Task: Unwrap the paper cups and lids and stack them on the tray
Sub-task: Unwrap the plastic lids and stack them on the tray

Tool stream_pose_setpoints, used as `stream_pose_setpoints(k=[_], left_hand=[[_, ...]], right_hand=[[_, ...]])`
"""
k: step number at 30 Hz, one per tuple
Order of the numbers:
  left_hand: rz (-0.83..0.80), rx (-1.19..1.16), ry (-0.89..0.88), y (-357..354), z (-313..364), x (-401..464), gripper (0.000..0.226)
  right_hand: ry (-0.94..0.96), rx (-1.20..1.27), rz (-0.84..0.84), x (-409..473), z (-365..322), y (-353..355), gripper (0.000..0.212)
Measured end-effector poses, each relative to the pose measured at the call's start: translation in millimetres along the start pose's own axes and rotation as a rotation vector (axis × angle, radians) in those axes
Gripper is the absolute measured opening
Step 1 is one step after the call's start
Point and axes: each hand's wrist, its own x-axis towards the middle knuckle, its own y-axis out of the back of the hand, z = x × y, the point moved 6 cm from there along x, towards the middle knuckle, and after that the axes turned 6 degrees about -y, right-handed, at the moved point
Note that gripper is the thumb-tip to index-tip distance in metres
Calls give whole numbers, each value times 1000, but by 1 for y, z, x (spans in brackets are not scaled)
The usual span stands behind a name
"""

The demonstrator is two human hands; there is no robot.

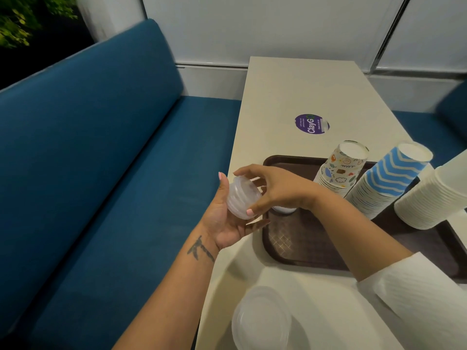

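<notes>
A small stack of clear plastic lids [243, 197] sits in my left hand [228, 223], which cups it from below just off the table's left edge. My right hand [275, 190] pinches the same stack from above with thumb and fingers. On the brown tray [298, 246] stand three upside-down cup stacks: a doodle-print stack [340, 169], a blue-and-white chevron stack [389, 180] and a plain white stack [434, 198]. A white lid [284, 210] peeks out on the tray under my right wrist.
A larger stack of clear lids [261, 322] lies on the cream table [290, 97] near the front edge. A purple round sticker [312, 123] marks the tabletop. A blue bench seat [113, 160] runs along the left, and a white wall panel stands behind.
</notes>
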Motion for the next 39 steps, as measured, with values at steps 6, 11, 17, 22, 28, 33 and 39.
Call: stream_pose_setpoints(k=[6, 11, 17, 22, 28, 33, 39], left_hand=[[-5, -77, 39, 1, -3, -4, 78], [-4, -56, 22, -3, -3, -5, 84], [16, 57, 7, -10, -3, -7, 80], [28, 80, 60, -9, -7, -10, 94], [1, 41, 69, -9, -7, -9, 96], [-35, -22, 73, -7, -8, -9, 89], [-10, -166, 93, 4, -6, -7, 62]], right_hand=[[9, 151, 41, -9, 1, 9, 74], [10, 50, 45, -11, 0, 3, 75], [33, -84, 56, -12, -2, -8, 76], [17, -132, 52, -14, -2, -8, 80], [28, -63, 63, -16, -3, -5, 66], [9, 52, 100, -15, -1, 5, 61], [1, 104, 166, -19, 3, 18, 62]])
